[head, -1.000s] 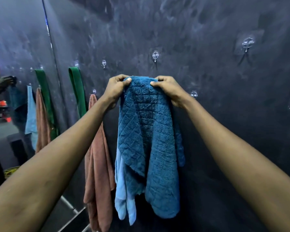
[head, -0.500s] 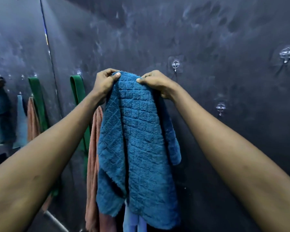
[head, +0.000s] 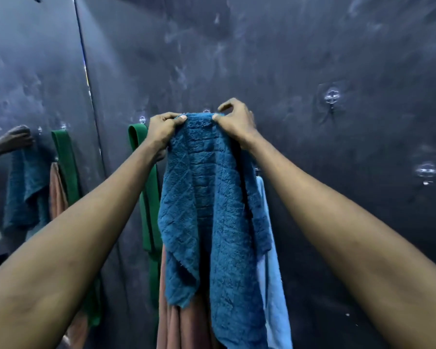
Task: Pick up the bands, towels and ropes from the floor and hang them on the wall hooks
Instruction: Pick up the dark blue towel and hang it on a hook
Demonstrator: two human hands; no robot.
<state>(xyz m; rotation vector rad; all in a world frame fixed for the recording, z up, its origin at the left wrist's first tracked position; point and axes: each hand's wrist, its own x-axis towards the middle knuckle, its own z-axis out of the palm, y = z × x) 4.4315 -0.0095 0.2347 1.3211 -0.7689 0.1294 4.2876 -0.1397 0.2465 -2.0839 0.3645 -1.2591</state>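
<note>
Head: towel [head: 213, 202] edge at hook [head: 206, 111], open wall [head: 312, 59] rightward

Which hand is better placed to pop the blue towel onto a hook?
Probably the right hand: its pinch on the blue towel sits nearest the hook peeking above the towel's edge. The left hand grips farther away.

A black wall [head: 300, 59] and a reflective panel [head: 23, 71]
We see pale smudges across the wall, which meets the panel at a thin vertical seam [head: 85, 64].
</note>
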